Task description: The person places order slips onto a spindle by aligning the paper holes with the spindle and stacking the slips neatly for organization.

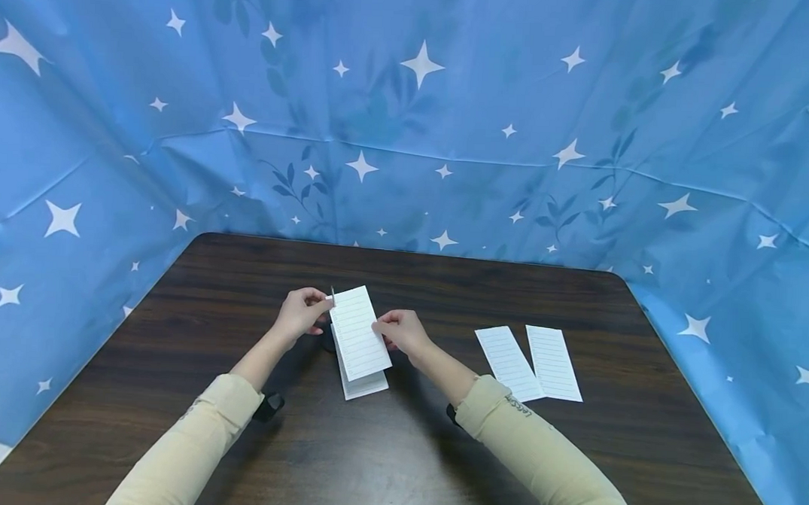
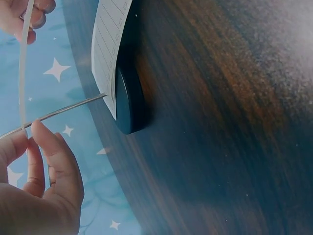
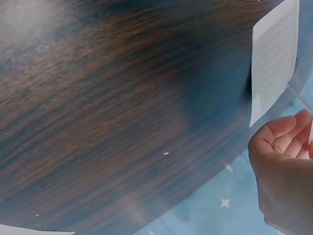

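A lined white paper slip (image 1: 356, 333) is held up between both hands. My left hand (image 1: 300, 313) pinches its upper left corner, right beside the thin metal spike (image 2: 68, 108) of a bill spindle. The right hand (image 1: 404, 331) pinches the slip's right edge. In the left wrist view, the spike passes the held slip close to the left fingertips (image 2: 43, 134). Another lined slip (image 2: 105, 54) sits lower on the spike, against the spindle's black base (image 2: 131, 100). From the head, this lower slip (image 1: 365, 388) shows partly beneath the held one.
Two more lined slips (image 1: 510, 362) (image 1: 554, 363) lie on the dark wood table (image 1: 395, 463) to the right, overlapping at their near ends. A blue curtain with white stars (image 1: 410, 132) hangs behind the table and along its sides.
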Demonstrator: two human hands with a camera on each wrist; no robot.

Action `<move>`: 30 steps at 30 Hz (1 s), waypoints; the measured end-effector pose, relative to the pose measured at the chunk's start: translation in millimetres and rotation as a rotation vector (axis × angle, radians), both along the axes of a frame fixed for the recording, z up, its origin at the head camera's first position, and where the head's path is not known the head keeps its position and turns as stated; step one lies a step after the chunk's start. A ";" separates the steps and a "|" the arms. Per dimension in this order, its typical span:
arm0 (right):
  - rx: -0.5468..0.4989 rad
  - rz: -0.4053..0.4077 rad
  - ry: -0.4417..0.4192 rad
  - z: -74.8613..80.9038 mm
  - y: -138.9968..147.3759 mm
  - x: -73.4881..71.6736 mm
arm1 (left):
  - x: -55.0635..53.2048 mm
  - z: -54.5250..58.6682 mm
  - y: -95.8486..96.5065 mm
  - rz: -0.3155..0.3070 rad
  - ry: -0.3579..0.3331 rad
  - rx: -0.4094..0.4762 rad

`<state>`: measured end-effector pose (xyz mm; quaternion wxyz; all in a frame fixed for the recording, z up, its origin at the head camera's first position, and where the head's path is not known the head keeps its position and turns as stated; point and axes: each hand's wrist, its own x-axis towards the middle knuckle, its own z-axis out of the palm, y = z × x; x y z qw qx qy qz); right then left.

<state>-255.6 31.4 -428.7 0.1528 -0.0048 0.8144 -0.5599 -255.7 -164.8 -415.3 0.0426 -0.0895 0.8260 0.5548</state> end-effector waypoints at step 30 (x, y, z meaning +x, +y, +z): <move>0.097 0.085 0.076 -20.1 5.1 4.3 | -3.8 -21.4 -1.2 -0.099 0.034 -0.349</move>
